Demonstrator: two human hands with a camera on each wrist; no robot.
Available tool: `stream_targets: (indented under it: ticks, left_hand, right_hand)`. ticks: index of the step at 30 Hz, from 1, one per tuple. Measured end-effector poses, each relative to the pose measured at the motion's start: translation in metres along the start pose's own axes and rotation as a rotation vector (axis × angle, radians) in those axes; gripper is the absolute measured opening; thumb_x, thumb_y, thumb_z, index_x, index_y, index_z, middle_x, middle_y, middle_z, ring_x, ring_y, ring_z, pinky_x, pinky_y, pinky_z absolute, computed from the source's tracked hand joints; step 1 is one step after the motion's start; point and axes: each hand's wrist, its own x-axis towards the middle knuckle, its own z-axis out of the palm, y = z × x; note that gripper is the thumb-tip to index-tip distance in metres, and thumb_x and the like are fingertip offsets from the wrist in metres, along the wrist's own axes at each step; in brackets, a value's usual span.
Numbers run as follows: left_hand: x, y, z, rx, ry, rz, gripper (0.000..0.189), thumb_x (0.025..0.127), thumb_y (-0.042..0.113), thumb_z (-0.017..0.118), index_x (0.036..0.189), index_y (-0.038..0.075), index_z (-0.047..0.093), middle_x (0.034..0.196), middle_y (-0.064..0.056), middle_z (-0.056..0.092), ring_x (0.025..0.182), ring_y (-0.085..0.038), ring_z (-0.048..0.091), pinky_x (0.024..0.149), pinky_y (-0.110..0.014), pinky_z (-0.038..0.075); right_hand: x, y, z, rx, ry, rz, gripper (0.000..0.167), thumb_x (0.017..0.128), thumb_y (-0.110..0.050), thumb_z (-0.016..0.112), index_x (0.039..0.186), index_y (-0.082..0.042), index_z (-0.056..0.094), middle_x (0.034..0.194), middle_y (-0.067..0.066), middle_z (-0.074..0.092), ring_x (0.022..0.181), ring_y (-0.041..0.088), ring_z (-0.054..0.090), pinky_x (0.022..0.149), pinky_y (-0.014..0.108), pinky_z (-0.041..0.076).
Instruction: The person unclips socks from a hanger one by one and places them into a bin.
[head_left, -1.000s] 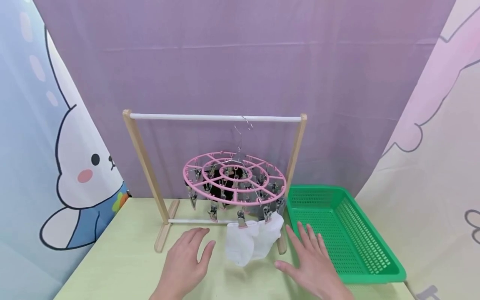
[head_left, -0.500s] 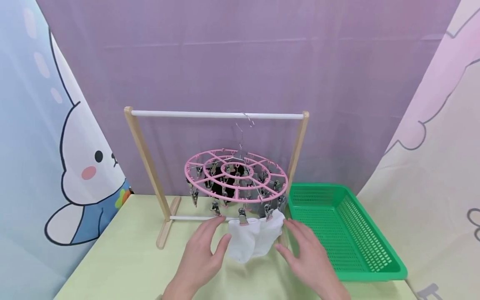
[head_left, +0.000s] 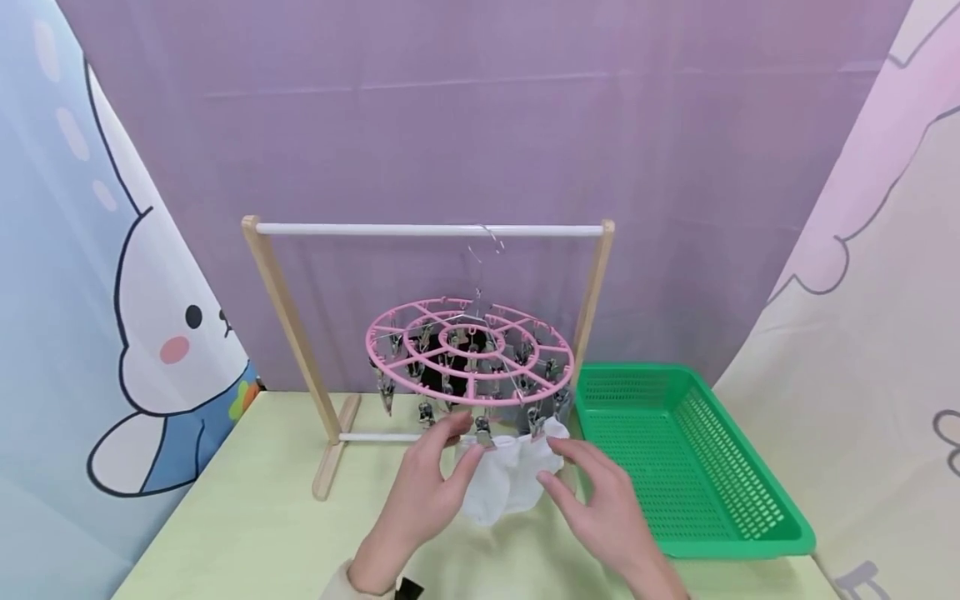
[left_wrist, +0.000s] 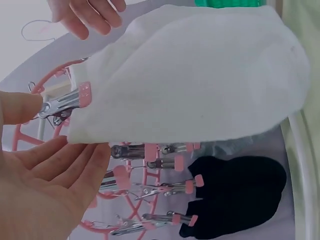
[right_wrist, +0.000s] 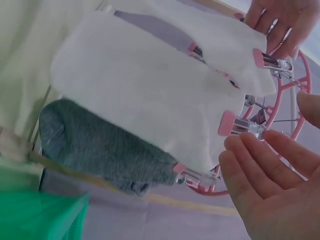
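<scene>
In the head view, the left hand (head_left: 416, 504) and right hand (head_left: 603, 508), fingers relaxed and grasping nothing, flank two white fabric socks (head_left: 487, 492) clipped under the round pink plastic hanger (head_left: 472, 401); unclipping seems in hand, which calls for squeezing the clips. The left wrist view puts the left thumb at a pink-tipped metal clip (left_wrist: 62, 103), though contact is hard to judge. The right wrist view shows the right fingers beside another pink-tipped clip (right_wrist: 245, 126), a grey knitted sock (right_wrist: 105, 145) partly hidden behind the white.
</scene>
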Motion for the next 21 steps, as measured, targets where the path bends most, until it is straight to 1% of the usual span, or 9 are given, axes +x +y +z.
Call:
stream_targets:
  ticks: [3,6,9,11,13,15,18,21]
  left_hand:
    - [0.004,-0.002,0.002,-0.086,-0.018,-0.048,0.040,0.096,0.012,0.069,0.132,-0.002,0.060,0.118,-0.011,0.070,0.108,-0.025,0.068,0.092,-0.039,0.057]
    - [0.007,-0.003,0.004,-0.167,-0.039,-0.138,0.039,0.097,0.014,0.070,0.132,0.001,0.062,0.119,-0.007,0.070,0.106,-0.022,0.068,0.091,-0.039,0.057]
    - [0.010,-0.003,0.004,-0.238,-0.057,-0.236,0.038,0.096,0.017,0.071,0.131,0.005,0.064,0.120,-0.004,0.070,0.105,-0.021,0.067,0.093,-0.040,0.056]
    - [0.011,-0.003,0.005,-0.275,-0.058,-0.281,0.036,0.096,0.017,0.071,0.130,0.006,0.065,0.117,-0.002,0.070,0.104,-0.021,0.067,0.093,-0.042,0.056]
    - [0.013,-0.003,0.005,-0.297,-0.055,-0.302,0.035,0.095,0.017,0.072,0.128,0.007,0.066,0.112,-0.001,0.070,0.102,-0.019,0.067,0.093,-0.045,0.056]
    - [0.013,-0.003,0.006,-0.310,-0.050,-0.301,0.033,0.095,0.017,0.073,0.126,0.006,0.067,0.107,-0.001,0.070,0.098,-0.018,0.067,0.092,-0.045,0.056]
    - [0.014,-0.003,0.007,-0.323,-0.059,-0.301,0.031,0.095,0.016,0.072,0.123,0.003,0.067,0.102,-0.001,0.069,0.095,-0.016,0.067,0.090,-0.040,0.057]
    - [0.015,-0.003,0.007,-0.327,-0.075,-0.309,0.030,0.096,0.016,0.071,0.121,0.001,0.067,0.099,-0.001,0.068,0.092,-0.016,0.066,0.088,-0.033,0.057]
  right_hand:
    - [0.003,-0.001,0.002,0.080,-0.004,-0.003,0.038,0.084,-0.008,0.082,0.120,-0.004,0.072,0.117,0.001,0.072,0.098,0.020,0.069,0.085,0.033,0.058]
    - [0.008,-0.003,0.004,0.157,-0.014,0.011,0.035,0.086,-0.006,0.080,0.120,-0.004,0.071,0.115,0.003,0.073,0.097,0.020,0.071,0.087,0.028,0.058]
    - [0.013,-0.005,0.006,0.246,-0.031,0.051,0.033,0.088,-0.006,0.078,0.120,-0.004,0.071,0.115,0.004,0.073,0.099,0.021,0.071,0.088,0.029,0.058]
    - [0.015,-0.006,0.008,0.313,-0.043,0.082,0.032,0.090,-0.005,0.077,0.121,-0.005,0.071,0.115,0.006,0.073,0.100,0.023,0.071,0.089,0.031,0.058]
    - [0.017,-0.007,0.010,0.375,-0.057,0.108,0.030,0.091,-0.004,0.075,0.121,-0.005,0.071,0.115,0.008,0.072,0.101,0.025,0.070,0.090,0.033,0.058]
    - [0.019,-0.007,0.013,0.428,-0.073,0.131,0.030,0.092,-0.004,0.074,0.122,-0.004,0.070,0.116,0.011,0.072,0.102,0.027,0.070,0.090,0.034,0.058]
    - [0.020,-0.008,0.018,0.467,-0.101,0.176,0.029,0.093,-0.006,0.074,0.122,-0.004,0.070,0.117,0.012,0.071,0.103,0.029,0.070,0.091,0.034,0.058]
    - [0.021,-0.008,0.023,0.473,-0.126,0.239,0.029,0.093,-0.010,0.074,0.122,-0.005,0.070,0.118,0.010,0.071,0.104,0.027,0.070,0.091,0.032,0.058]
